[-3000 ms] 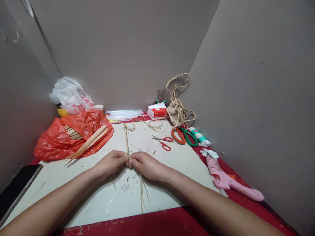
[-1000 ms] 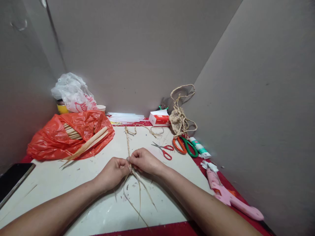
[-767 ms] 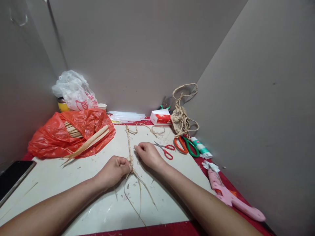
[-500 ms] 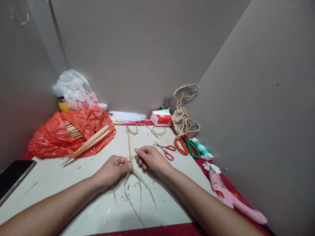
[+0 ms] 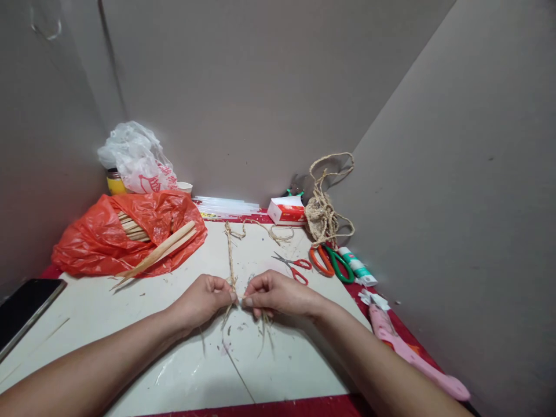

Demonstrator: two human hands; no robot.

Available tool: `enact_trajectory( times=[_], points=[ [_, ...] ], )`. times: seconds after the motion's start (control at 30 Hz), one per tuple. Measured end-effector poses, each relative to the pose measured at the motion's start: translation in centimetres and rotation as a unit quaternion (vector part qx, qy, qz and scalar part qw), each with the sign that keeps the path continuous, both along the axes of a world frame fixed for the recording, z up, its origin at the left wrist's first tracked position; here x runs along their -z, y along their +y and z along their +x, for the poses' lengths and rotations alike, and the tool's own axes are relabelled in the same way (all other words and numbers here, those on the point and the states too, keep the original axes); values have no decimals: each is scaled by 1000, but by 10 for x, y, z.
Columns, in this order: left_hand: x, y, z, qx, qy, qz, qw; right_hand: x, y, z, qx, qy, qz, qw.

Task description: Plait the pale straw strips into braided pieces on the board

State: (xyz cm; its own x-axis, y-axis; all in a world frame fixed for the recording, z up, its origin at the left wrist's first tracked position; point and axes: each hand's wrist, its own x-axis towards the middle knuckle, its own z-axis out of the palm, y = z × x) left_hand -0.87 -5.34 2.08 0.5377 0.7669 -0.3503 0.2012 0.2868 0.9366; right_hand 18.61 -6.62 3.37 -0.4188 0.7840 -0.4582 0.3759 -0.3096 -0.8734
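A thin braided straw cord (image 5: 230,255) runs down the white board (image 5: 174,370) toward me, and its far part bends off to the right. My left hand (image 5: 208,298) pinches the cord's near end between thumb and forefinger. Close beside it, my right hand (image 5: 273,294) is closed on loose straw strands (image 5: 264,333), whose tips hang out below the fingers. A few other strands trail from under the left fingertips toward the board's near edge. Small red-handled scissors (image 5: 299,264) lie open beyond my right hand.
Left stands a red plastic bag (image 5: 91,237) with husk strips (image 5: 160,249) on it; a phone (image 5: 30,307) lies nearer. Along the right are larger scissors (image 5: 339,263), a coil of braided cord (image 5: 322,217) and a pink glue gun (image 5: 412,356). A red-and-white box (image 5: 286,210) sits at the back.
My right hand has come down to the cord's near end and closed on the loose strands there. The left hand keeps its pinch. The view has shifted slightly.
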Motion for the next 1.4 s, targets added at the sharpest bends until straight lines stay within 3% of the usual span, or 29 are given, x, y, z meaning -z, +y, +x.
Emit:
enact_trajectory(
  times=[0.1, 0.17, 0.23, 0.3, 0.4, 0.57, 0.7, 0.87, 1.03, 1.17, 1.3, 1.4],
  points=[
    [0, 0, 0, -1, 3, -6, 1000, -7, 8, 13, 37, -101, 87, 990],
    [2, 0, 1, -3, -4, -11, 1000, -14, 17, 14, 105, -172, 193, 960],
    [5, 1, 1, -6, -12, -11, 1000, -22, 28, 5, 152, -185, 280, 930],
    [7, 1, 1, -13, -19, -5, 1000, -28, 42, -15, 168, -142, 315, 923],
    [10, 0, 2, -21, -23, 6, 1000, -31, 68, -54, 170, -68, 281, 942],
    [17, -2, 4, -25, -35, 26, 999, -11, 114, -108, 160, -61, 110, 979],
    [21, -1, 5, -33, -28, 28, 999, 3, 138, -133, 158, -63, 53, 984],
    [23, 0, 6, -38, -23, 26, 999, 5, 137, -143, 206, -44, 45, 977],
    [24, 0, 6, -35, -18, 27, 999, -11, 120, -132, 266, 42, 175, 947],
    [25, 0, 5, -37, -10, 36, 999, -30, 117, -130, 251, 140, 300, 910],
    [21, -1, 4, -24, -17, 48, 998, -47, 127, -145, 152, -2, 409, 900],
    [17, -1, 3, -24, -36, 51, 998, -59, 136, -159, 140, -64, 445, 882]
  ],
)
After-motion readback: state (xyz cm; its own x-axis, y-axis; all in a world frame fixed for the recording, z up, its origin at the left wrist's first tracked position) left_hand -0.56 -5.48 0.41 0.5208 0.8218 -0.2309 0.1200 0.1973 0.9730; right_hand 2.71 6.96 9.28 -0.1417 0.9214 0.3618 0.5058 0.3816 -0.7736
